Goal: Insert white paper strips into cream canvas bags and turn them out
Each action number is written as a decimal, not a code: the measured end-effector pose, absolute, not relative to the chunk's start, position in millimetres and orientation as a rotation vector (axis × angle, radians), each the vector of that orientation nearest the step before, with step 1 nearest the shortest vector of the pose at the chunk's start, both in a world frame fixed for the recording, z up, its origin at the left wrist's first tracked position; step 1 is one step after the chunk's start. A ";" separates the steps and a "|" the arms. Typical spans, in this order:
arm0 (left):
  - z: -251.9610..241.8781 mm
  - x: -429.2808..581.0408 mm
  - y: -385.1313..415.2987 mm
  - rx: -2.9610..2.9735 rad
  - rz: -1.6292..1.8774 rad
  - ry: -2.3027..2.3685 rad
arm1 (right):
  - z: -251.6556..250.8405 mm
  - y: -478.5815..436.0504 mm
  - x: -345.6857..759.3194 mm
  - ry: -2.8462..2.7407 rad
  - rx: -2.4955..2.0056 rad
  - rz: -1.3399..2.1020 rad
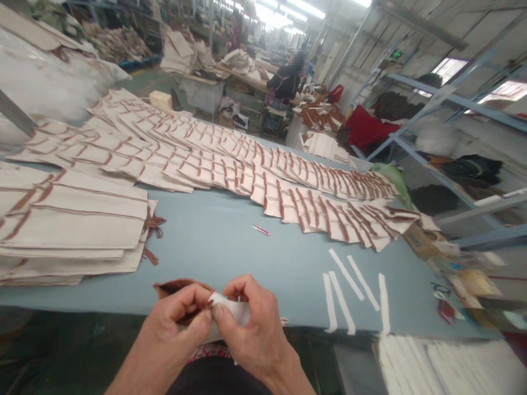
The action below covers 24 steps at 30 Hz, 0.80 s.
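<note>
The left hand (177, 323) and right hand (253, 323) grip a white strip (230, 308) and a brown piece (175, 286) tight, just past the front edge of the blue table (206, 258). Five loose white strips (341, 302) lie to the right. Far rows of cream panels (230, 175) already have brown stripes. A small pink tool (261, 230) lies between, with blue table all around it.

Your left hand (177, 323) and right hand (251, 323) hide most of the white fabric strip (230, 308) and the thin brown piece (177, 286); the small red object (445, 311) at right is too blurred to name.
</note>
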State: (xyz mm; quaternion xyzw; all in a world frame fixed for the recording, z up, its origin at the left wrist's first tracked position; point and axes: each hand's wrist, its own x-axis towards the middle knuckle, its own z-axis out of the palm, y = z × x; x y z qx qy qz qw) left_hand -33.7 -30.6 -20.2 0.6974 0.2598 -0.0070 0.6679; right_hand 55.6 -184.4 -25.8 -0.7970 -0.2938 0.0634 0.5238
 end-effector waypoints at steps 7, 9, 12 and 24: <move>0.3 -25.7 -49.0 1.593 0.096 0.653 | -33.9 -186.1 52.3 -0.699 -1.853 0.094; 0.1 -25.1 -49.2 1.613 0.110 0.641 | -37.0 -186.5 52.2 -0.693 -1.836 0.117; -2.2 -24.9 -47.9 1.598 0.099 0.650 | -41.9 -187.1 53.4 -0.659 -1.823 0.175; -3.6 -21.2 -42.4 1.571 0.022 0.646 | -39.7 -188.4 62.8 -0.501 -1.768 0.537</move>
